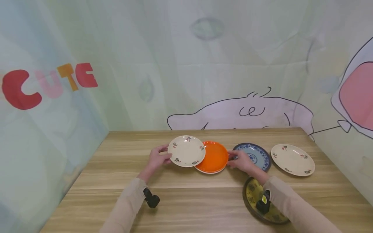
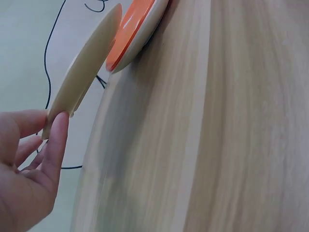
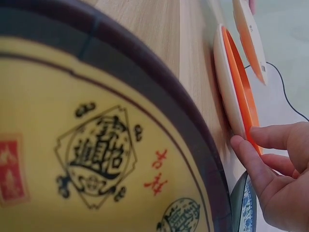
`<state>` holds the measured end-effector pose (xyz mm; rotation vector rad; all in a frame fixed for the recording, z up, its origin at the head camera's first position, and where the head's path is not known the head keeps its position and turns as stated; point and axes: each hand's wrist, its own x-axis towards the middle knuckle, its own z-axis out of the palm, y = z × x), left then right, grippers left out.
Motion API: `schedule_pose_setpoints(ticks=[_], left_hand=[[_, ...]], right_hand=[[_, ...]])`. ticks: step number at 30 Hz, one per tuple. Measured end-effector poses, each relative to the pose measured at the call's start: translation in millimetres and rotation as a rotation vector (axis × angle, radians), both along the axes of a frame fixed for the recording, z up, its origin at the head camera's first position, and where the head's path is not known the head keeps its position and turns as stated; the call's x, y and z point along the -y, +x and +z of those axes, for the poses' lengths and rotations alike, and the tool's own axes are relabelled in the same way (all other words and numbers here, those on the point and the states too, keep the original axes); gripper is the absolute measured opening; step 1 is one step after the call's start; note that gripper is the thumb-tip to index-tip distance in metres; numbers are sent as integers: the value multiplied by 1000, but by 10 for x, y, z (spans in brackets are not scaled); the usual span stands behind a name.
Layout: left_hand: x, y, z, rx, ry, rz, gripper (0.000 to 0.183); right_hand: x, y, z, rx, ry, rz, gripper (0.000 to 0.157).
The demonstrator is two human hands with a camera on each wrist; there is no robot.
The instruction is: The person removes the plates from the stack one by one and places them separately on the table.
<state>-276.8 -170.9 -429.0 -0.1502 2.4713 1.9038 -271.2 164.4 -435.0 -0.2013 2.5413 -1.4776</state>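
My left hand [image 1: 157, 158] pinches the left rim of a cream plate [image 1: 186, 151] with small printed figures. In the left wrist view that plate [image 2: 84, 67] is seen edge-on, raised above the table, fingers on one face and thumb on the other. The cream plate overlaps the left side of an orange plate [image 1: 215, 157], which lies on another pale plate [image 1: 210, 172]. My right hand [image 1: 241, 160] grips the right edge of this orange-topped stack. In the right wrist view, fingertips [image 3: 237, 141] press at the pale lower plate's rim [image 3: 227, 87], with another digit against the orange plate [image 3: 246, 96].
A blue patterned plate [image 1: 253, 155] lies partly behind my right hand. Farther right rests a cream oval-looking plate [image 1: 292, 160]. Below my right forearm is a yellow plate [image 1: 253, 194] with a dark rim. A printed curtain [image 1: 140, 64] hangs behind the wooden table [image 1: 186, 207].
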Motion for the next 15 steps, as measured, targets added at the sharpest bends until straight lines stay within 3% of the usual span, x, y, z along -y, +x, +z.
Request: schedule_pose_setpoints(ticks=[15], left_hand=[[410,52,76,-6,1,54,53]], right_hand=[[0,12,8,-18,17,11,50]])
